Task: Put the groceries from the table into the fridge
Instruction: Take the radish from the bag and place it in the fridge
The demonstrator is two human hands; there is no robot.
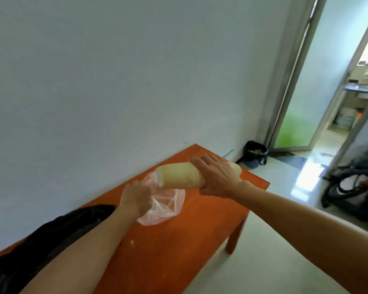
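A long pale yellow vegetable, like a large radish [180, 175], is held level above the orange table [179, 251]. My right hand [217, 177] is wrapped around its right half. Its cut left end sits at the mouth of a thin pink plastic bag [164, 205] that lies crumpled on the table. My left hand [135, 198] grips the bag's edge beside that end. No fridge is in view.
A black garment or bag [51, 236] lies on the table's left part against the white wall. A small black bin [254, 152] stands in the corner by an open doorway [327, 115]. Dark bags and cables [353, 187] lie on the floor at right.
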